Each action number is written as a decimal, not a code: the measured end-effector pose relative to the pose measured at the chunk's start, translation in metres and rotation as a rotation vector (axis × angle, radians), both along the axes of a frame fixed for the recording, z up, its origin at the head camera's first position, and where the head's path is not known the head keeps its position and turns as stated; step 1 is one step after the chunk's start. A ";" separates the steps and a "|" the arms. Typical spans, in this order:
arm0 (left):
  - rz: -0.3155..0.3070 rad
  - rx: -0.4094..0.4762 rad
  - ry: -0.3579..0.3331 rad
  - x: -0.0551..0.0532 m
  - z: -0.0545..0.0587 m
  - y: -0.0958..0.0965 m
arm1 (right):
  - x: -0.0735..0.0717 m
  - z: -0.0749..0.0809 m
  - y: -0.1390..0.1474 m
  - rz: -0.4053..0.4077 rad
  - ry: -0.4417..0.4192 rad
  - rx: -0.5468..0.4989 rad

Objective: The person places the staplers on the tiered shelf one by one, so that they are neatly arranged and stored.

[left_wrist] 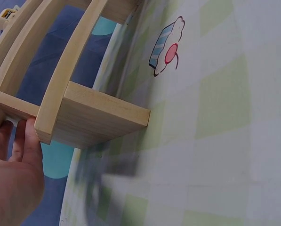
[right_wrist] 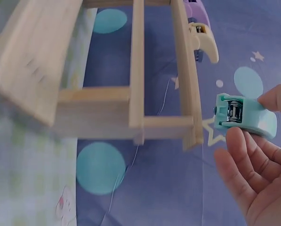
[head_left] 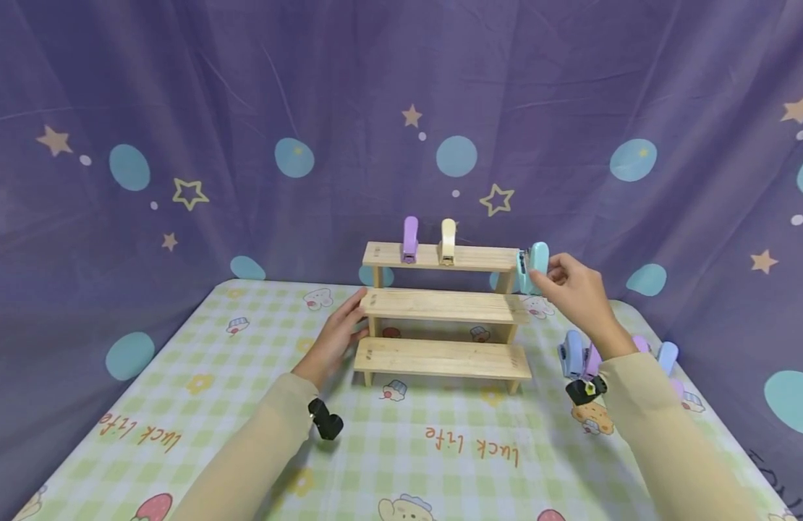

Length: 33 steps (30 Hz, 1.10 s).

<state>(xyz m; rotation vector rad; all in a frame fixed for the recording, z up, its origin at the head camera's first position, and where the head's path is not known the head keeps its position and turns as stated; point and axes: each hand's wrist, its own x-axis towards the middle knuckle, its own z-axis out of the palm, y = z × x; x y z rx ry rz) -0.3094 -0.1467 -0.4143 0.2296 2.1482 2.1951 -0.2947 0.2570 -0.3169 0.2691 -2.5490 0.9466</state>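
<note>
A small teal hole punch (head_left: 539, 264), with a metal spring in its side, is pinched between the thumb and fingers of my right hand (head_left: 574, 289). It is held up beside the right end of the top tier of a wooden three-tier shelf (head_left: 440, 305). A purple hole punch (head_left: 410, 239) and a cream hole punch (head_left: 448, 241) stand on that top tier. At the shelf's left side, my left hand (head_left: 334, 336) touches the end of the middle tier. Its fingertips press against the wood in the left wrist view.
Several blue and purple hole punches (head_left: 573, 353) stand on the table at right, partly hidden by my right forearm. A checked cloth (head_left: 232, 405) covers the table. Behind the shelf hangs a purple curtain (head_left: 349, 87) with stars and dots.
</note>
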 end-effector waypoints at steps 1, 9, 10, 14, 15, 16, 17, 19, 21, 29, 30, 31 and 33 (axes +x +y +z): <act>0.003 0.003 -0.003 0.000 0.000 0.000 | -0.003 0.001 -0.004 0.000 0.002 -0.004; -0.005 0.015 0.000 0.001 0.000 0.000 | -0.026 0.009 -0.026 0.033 -0.032 -0.079; -0.006 0.016 0.001 0.001 0.001 0.000 | -0.029 0.011 -0.029 0.038 -0.044 -0.094; -0.011 0.011 -0.001 0.002 0.001 0.000 | -0.039 0.014 -0.039 0.053 -0.075 -0.121; -0.009 0.012 -0.003 0.002 0.001 0.000 | -0.042 0.015 -0.041 0.055 -0.083 -0.124; -0.008 0.011 -0.003 0.002 0.001 0.000 | -0.044 0.016 -0.044 0.055 -0.087 -0.120; -0.009 0.011 -0.002 0.001 0.001 0.000 | -0.046 0.017 -0.046 0.053 -0.091 -0.113; -0.005 0.014 0.000 0.001 0.001 0.000 | -0.050 0.019 -0.049 0.047 -0.098 -0.109; 0.000 0.015 -0.002 0.000 0.001 0.000 | -0.054 0.020 -0.053 0.037 -0.105 -0.113; 0.005 0.008 0.006 0.000 0.000 0.000 | -0.064 0.023 -0.061 0.035 -0.127 -0.123; 0.002 0.004 0.007 0.001 0.001 0.000 | -0.065 0.024 -0.061 0.031 -0.129 -0.114; 0.003 0.004 0.007 0.001 0.001 0.000 | -0.066 0.024 -0.062 0.028 -0.132 -0.105; 0.001 0.007 0.005 0.001 0.001 0.000 | -0.068 0.025 -0.064 0.022 -0.139 -0.092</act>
